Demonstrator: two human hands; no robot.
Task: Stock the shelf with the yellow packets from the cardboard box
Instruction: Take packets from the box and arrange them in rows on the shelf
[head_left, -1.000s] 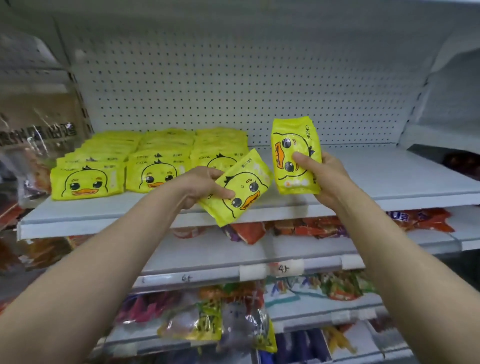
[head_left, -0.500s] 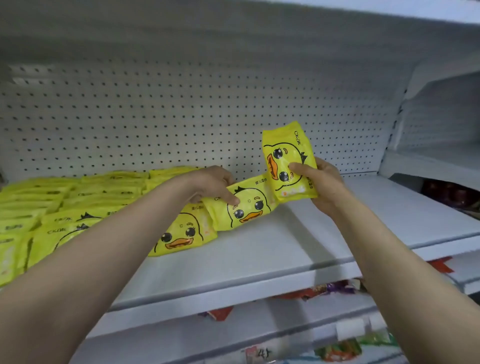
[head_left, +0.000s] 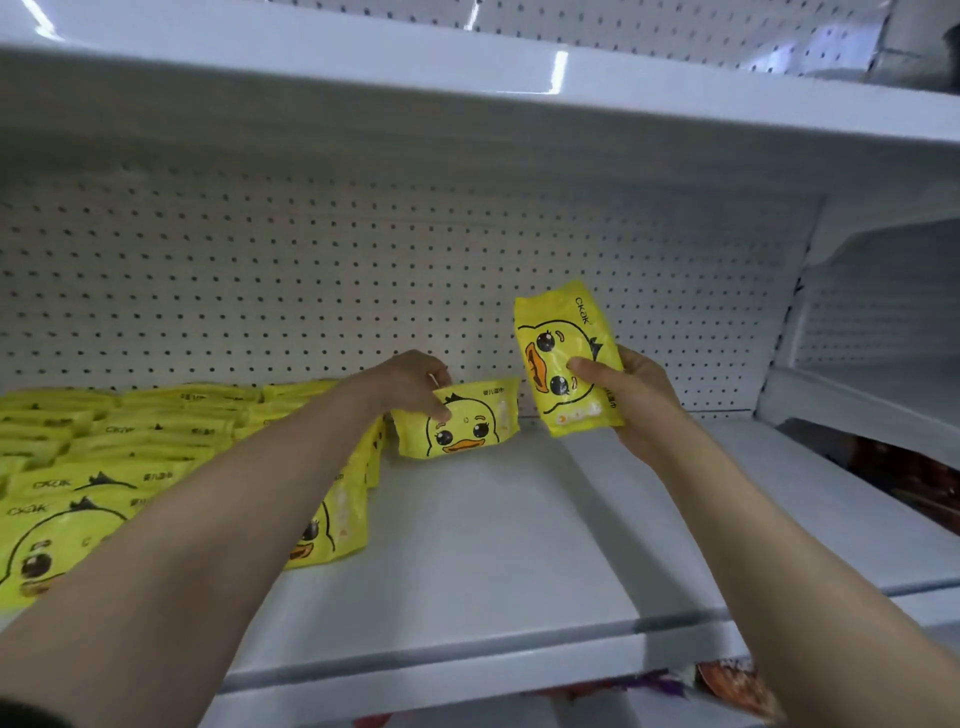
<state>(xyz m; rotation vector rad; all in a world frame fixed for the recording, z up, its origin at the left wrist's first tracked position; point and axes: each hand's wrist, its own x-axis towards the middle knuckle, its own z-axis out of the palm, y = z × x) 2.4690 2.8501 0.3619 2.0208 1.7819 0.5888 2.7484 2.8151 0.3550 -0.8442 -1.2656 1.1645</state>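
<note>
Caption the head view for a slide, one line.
Left hand sets one yellow duck-print packet on the white shelf; right hand grips another.

Packet in the right hand (head_left: 636, 402): this yellow duck packet (head_left: 563, 358), held upright on its end, reads "CKOK" near its top right edge; small print runs along its right edge, too small to make out.
Packet in the left hand (head_left: 413, 382): this yellow packet (head_left: 462, 418), at the far part of the shelf (head_left: 509, 525), carries a few Chinese characters at its top right, too blurred to read.
Near left stack (head_left: 78, 499): "CKOK" stands at the top left of the front packets, beside more unclear Chinese characters.
Far left rows (head_left: 156, 415): "CKOK" shows faintly on one packet top.
</note>
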